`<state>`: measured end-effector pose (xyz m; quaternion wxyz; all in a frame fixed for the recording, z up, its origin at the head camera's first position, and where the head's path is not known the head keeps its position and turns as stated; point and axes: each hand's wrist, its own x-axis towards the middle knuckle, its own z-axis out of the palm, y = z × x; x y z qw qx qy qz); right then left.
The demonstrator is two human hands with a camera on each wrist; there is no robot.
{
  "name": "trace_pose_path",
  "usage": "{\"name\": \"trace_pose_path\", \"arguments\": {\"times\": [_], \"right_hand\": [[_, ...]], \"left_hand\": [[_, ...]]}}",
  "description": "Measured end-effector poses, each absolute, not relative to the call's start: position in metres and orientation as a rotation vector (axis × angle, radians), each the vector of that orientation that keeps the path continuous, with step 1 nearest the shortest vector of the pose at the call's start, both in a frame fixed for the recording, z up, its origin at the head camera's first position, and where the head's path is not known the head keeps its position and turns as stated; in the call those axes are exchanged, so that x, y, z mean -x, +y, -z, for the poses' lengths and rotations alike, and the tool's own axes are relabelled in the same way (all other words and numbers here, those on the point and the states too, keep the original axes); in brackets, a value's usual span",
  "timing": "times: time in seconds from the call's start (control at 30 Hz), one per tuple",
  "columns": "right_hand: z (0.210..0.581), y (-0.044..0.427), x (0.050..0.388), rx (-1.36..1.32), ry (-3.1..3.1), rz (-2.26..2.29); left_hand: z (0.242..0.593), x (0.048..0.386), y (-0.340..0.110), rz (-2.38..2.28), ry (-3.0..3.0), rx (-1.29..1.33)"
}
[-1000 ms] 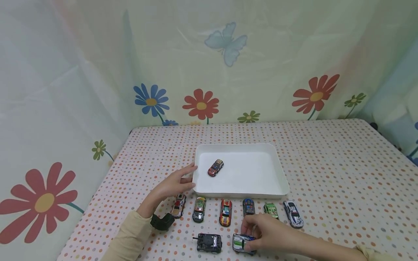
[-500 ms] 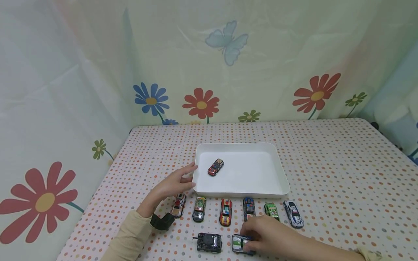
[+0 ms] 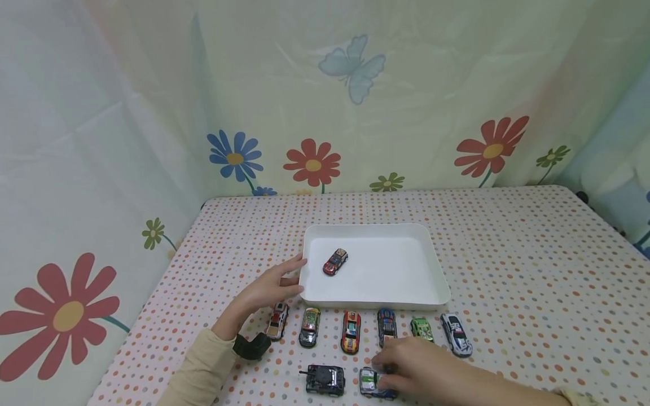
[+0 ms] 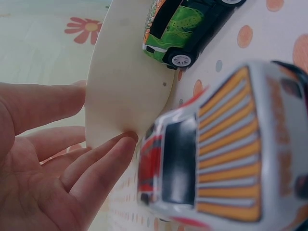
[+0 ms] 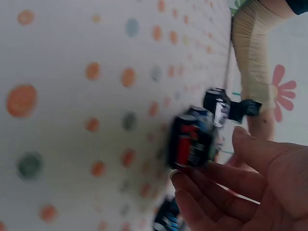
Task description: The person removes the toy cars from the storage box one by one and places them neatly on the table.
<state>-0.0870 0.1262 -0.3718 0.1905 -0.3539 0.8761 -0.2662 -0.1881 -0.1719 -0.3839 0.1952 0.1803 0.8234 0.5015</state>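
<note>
Outstretched fingers of my left hand (image 3: 271,286) touch the left end of a white tray (image 3: 442,276); its end wall shows behind the fingertips in the left wrist view. A red and black toy car (image 3: 335,262) lies slanted in the tray. My right hand (image 3: 413,363) is over a silver toy car with a green stripe (image 3: 368,380). In the right wrist view, its fingertips are against one side of this car, blurred there, while the thumb stands apart from it. The hand hides the car's right part from the head view.
Toy cars stand in a row before the tray: white-orange (image 3: 277,322), green (image 3: 309,327), red-yellow (image 3: 351,332), blue (image 3: 386,326), light green (image 3: 421,328) and white (image 3: 456,334). A black toy tank (image 3: 325,379) stands left of the silver car. The table (image 3: 528,254) has a dotted cover.
The right hand has shifted slightly left over the silver car and covers more of it. This car has slid a little left. The left hand stays at the tray.
</note>
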Motion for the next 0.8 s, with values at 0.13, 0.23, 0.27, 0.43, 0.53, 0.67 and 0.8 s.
{"name": "trace_pose_path", "arguments": {"times": [0.13, 0.23, 0.27, 0.43, 0.53, 0.67, 0.8], "right_hand": [[0.344, 0.13, 0.101, 1.002, 2.52, 0.841], [0.319, 0.134, 0.123, 1.007, 2.539, 0.909], [0.313, 0.134, 0.132, 1.012, 2.547, 0.912], [0.297, 0.131, 0.183, 1.0, 2.561, 0.9], [0.299, 0.122, 0.211, 0.946, 2.54, 0.89], [0.31, 0.107, 0.24, 0.886, 2.514, 0.869], [0.329, 0.09, 0.263, 0.793, 2.544, 0.818]], "left_hand": [[0.384, 0.188, -0.171, -1.399, 2.311, -0.51], [0.383, 0.187, -0.172, -1.395, 2.317, -0.519], [0.384, 0.187, -0.172, -1.394, 2.318, -0.526], [0.386, 0.187, -0.174, -1.406, 2.306, -0.551], [0.386, 0.186, -0.174, -1.4, 2.314, -0.535], [0.385, 0.186, -0.174, -1.402, 2.313, -0.534], [0.384, 0.187, -0.174, -1.424, 2.286, -0.557]]}}
